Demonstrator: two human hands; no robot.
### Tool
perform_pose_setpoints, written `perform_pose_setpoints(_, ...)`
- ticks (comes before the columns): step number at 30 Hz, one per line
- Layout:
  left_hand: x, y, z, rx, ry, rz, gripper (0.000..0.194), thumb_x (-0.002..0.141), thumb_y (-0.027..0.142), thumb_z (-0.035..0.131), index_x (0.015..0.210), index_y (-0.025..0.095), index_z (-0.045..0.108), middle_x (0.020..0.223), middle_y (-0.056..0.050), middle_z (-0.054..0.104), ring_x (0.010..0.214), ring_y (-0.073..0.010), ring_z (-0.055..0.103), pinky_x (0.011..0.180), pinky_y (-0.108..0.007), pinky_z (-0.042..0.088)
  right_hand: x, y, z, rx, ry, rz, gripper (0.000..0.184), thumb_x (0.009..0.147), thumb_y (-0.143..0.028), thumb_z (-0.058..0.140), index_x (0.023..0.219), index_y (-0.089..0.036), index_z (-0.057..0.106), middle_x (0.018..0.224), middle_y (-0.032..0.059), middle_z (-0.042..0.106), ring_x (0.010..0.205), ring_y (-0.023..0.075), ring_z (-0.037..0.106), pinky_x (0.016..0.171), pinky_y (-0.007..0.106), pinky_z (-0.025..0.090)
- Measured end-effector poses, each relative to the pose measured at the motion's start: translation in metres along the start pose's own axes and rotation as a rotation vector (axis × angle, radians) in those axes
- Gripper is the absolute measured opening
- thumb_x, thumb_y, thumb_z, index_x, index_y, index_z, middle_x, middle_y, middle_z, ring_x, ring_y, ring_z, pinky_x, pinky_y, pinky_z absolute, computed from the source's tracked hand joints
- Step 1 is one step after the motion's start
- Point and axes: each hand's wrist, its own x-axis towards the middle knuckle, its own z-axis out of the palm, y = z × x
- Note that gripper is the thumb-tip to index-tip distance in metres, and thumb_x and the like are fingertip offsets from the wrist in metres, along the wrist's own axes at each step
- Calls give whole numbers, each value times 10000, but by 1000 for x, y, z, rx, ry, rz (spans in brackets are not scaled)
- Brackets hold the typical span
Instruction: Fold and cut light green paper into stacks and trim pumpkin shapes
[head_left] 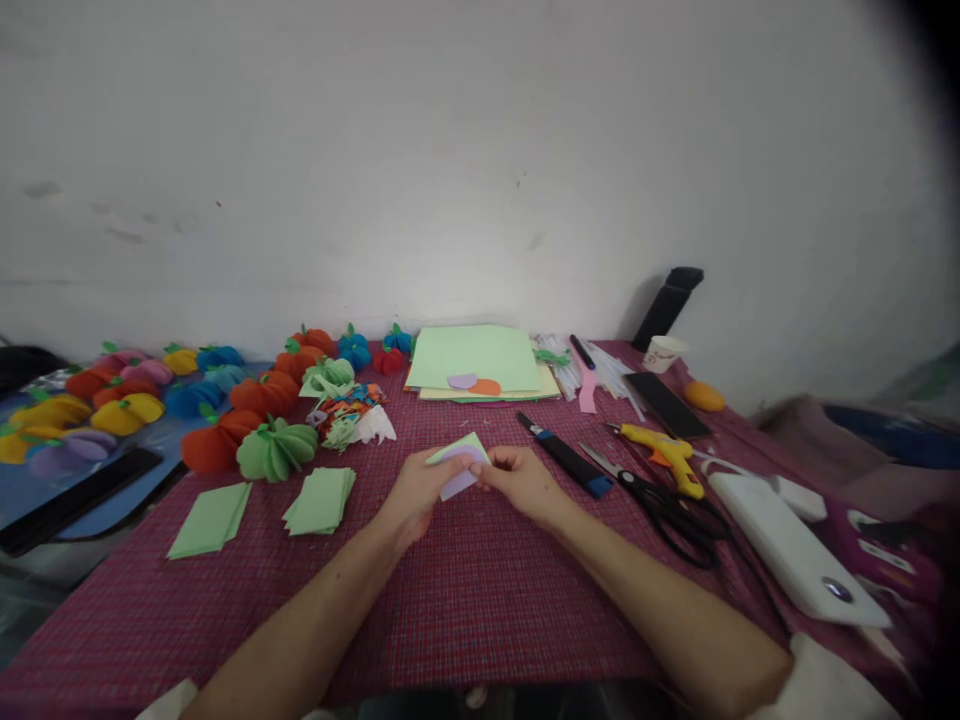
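Over the middle of the table my left hand pinches a light green paper piece with a lilac paper shape lying against it. My right hand grips the right edge of the same papers between thumb and fingers. Just left of my hands sits a stack of green paper pieces, with another green stack farther left. A lilac paper cutout and an orange paper cutout rest on large green sheets at the back.
Paper pumpkins in several colours crowd the left side beside paper scraps. On the right lie a utility knife, scissors, a yellow glue gun, a black phone, a white power bank and a paper cup.
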Motion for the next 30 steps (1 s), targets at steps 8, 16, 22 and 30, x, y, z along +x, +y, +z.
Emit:
perform_pose_setpoints(8,5,1,-4,31,85,32,343,558,359,678,772,95,634,641,-46,632,547,-135,548,524,-233,394,2,0,-4,23,-15,-8,272,716,-383,517,636,-132,586,597,5,572,539,85,482,558,203,385)
perform_pose_setpoints(16,10,6,-7,-49,188,98,432,500,338,715,830,75,619,629,-43,628,566,-146,563,518,-229,403,-9,-7,-9,-674,-136,-138,240,724,-291,510,913,-173,600,784,33,632,690,134,558,634,236,394)
perform_pose_setpoints(22,10,8,-11,-110,183,109,401,492,315,719,809,89,624,665,-46,637,579,-146,574,553,-239,425,-55,-46,-45,-965,-166,-233,310,755,-175,419,1033,-195,554,988,50,606,929,159,529,831,271,355)
perform_pose_setpoints(30,5,14,-8,-192,200,79,338,503,281,710,772,94,627,694,-56,648,591,-147,587,594,-263,450,-120,-10,-141,-1324,79,253,409,689,-149,433,1085,-150,535,1015,115,573,937,214,514,832,319,338)
